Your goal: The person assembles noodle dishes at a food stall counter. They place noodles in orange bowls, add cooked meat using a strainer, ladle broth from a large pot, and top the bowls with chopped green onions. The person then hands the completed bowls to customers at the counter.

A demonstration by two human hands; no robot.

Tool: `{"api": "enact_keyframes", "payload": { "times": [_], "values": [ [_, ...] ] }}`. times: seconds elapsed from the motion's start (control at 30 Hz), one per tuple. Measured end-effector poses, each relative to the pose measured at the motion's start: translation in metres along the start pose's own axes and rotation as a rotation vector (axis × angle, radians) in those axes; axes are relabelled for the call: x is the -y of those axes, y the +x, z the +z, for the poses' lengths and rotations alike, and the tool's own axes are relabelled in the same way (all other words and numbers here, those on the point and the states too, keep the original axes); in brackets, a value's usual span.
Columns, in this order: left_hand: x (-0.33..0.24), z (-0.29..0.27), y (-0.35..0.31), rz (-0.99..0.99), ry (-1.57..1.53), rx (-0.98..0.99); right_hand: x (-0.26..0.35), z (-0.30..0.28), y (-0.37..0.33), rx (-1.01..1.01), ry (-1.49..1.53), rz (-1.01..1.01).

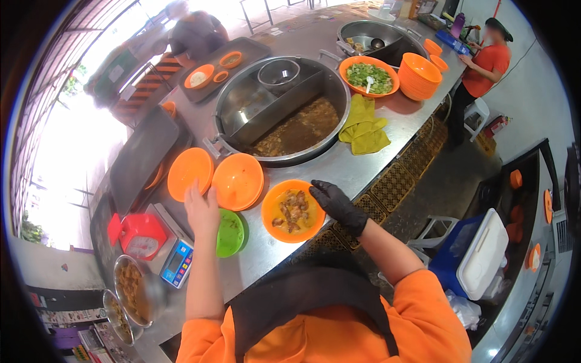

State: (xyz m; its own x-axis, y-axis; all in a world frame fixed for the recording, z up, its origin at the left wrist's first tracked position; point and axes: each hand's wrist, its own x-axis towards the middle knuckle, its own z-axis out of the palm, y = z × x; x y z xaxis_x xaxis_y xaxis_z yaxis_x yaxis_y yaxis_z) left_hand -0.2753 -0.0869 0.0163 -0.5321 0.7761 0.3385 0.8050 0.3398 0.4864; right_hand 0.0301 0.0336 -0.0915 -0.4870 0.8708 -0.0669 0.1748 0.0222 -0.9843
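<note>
Fingers, right hand: clamped on food bowl rim | left hand: apart, over orange bowl left of food bowl

The metal worktop carries a large divided pot, a crumpled yellow-green cloth, a bowl of chopped greens, a tall orange stack, wide orange bowls, a green bowl and a digital scale.

Open lane right, crowded left

Bare steel tabletop runs between divided pot and near edge, right of food bowl; yellow-green cloth narrows it farther on. Pot blocks ahead. Left: two orange bowls, green bowl, red scale, digital scale, packed close.
</note>
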Motion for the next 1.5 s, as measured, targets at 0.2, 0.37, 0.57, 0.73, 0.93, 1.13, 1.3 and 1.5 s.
{"api": "enact_keyframes", "payload": {
  "times": [0.2,0.37,0.57,0.73,0.93,1.13,1.3,1.5],
  "values": [
    [-0.05,-0.008,-0.088,-0.751,-0.903,0.821,-0.001,0.01,0.006,0.004,0.058,-0.003],
    [-0.051,0.044,-0.121,-0.598,-1.318,0.768,-0.01,0.02,-0.001,-0.159,-0.13,-0.073],
    [-0.045,0.051,-0.096,-0.534,-1.148,0.854,-0.025,0.051,-0.026,-0.52,0.141,-0.145],
    [-0.067,0.039,-0.082,-0.371,-1.049,1.112,-0.01,0.055,-0.081,-0.564,0.577,-0.109],
    [-0.132,0.062,-0.104,-0.113,-0.966,1.66,0.02,0.022,-0.225,-0.825,0.954,-0.207],
    [-0.213,0.085,-0.17,0.248,-0.565,1.997,0.002,0.041,-0.34,-1.298,0.839,-0.119],
    [-0.257,0.117,-0.26,0.506,-0.469,2.185,-0.036,0.093,-0.448,-1.578,0.994,-0.173],
    [-0.314,0.166,-0.413,0.732,-0.311,2.303,-0.063,0.157,-0.568,-1.983,1.024,-0.21]
  ]
}}
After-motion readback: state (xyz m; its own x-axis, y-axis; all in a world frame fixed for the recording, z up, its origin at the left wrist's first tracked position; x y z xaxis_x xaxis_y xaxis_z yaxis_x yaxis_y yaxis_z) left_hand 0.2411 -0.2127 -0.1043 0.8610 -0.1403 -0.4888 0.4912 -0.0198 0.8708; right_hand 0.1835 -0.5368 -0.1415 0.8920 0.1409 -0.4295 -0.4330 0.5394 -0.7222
